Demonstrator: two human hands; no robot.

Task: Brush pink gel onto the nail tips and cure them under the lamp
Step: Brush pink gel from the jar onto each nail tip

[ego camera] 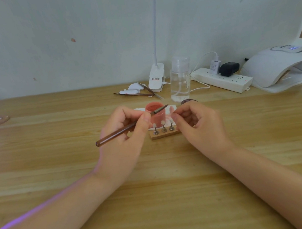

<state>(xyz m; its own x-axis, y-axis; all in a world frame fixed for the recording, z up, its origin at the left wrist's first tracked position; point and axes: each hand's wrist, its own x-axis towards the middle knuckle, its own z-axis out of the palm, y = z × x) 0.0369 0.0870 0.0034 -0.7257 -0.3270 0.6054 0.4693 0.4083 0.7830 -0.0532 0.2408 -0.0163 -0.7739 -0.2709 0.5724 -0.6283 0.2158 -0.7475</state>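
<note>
1. A pale wooden tabletop (78, 180) fills the view, with two bare forearms reaching in from the near edge.
2. The left hand (124, 134) pinches a slim brown wooden-handled gel brush (118, 132) near its metal ferrule, the bristle end pointing right over a small round pot of pink gel (157, 114) at the centre.
3. The right hand (195, 122) has curled fingers and pinches one small translucent nail tip (171, 110) just right of the pot.
4. Just nearer than the pot sits a small light wooden block (165, 134) carrying three little metal stands, each topped with a clear nail tip (163, 122).
5. A white dome-shaped curing lamp (277, 68) rests at the far right; another lamp glows violet at the far left edge.
6. The nail tips look feather-light, thin and slippery, easily flicked away; holding one by its edges or stand seems safest, keeping wet gel untouched.
7. A clear plastic bottle (180, 78) and a white power strip (222, 81) stand farther back.
</note>
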